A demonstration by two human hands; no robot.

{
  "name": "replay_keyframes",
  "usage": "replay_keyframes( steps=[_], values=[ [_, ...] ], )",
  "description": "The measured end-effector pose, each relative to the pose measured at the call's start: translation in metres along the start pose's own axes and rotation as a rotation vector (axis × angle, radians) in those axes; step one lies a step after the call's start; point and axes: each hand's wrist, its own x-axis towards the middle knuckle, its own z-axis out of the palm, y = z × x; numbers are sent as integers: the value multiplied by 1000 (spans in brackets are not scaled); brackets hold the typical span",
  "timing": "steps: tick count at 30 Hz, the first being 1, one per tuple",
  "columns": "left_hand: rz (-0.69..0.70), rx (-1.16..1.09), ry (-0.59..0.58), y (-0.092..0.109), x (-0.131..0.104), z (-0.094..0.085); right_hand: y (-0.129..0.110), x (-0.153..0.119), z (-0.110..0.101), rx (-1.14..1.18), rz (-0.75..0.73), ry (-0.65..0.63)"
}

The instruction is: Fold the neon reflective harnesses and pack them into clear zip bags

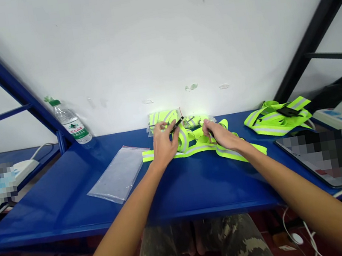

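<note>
A neon-yellow reflective strap (194, 149) with a silver stripe lies loosely looped on the blue table. My left hand (164, 143) pinches a narrow black buckle (178, 124) at the strap, between thumb and fingers. To its right, my right hand (220, 134) is closed, with the strap around and beneath it. A bit of something dark shows at its fingers, too hidden to name. Behind my hands, against the wall, sit folded neon straps (164, 116) in clear packaging. Left of my left hand lies a flat clear plastic bag (118, 175).
A water bottle (75, 125) with a green cap leans at the back left. Another bundle of neon strap (273, 119) with a black buckle lies at right, near a dark-edged tablet (319, 160). Power strips and cables flank the table; slanted metal posts rise at both sides.
</note>
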Motion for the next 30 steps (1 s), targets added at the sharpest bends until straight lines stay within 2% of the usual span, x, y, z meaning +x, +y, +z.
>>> replay_keyframes(
  steps=[2,5,11,14,22,30],
  values=[
    [57,-29,-40,1,-4,1,5,5,1,11,63,85],
    [107,-77,-157,7,-10,3,9,6,2,4,92,126],
    [96,-91,-296,24,-22,9,9,1,5,-95,-40,117],
    [54,-81,-275,23,-25,12,14,1,6,-20,-14,100],
    [-86,28,-198,22,-28,14,12,-1,7,-76,56,233],
    [-88,50,-144,26,-31,15,14,-1,11,-53,69,262]
  ],
)
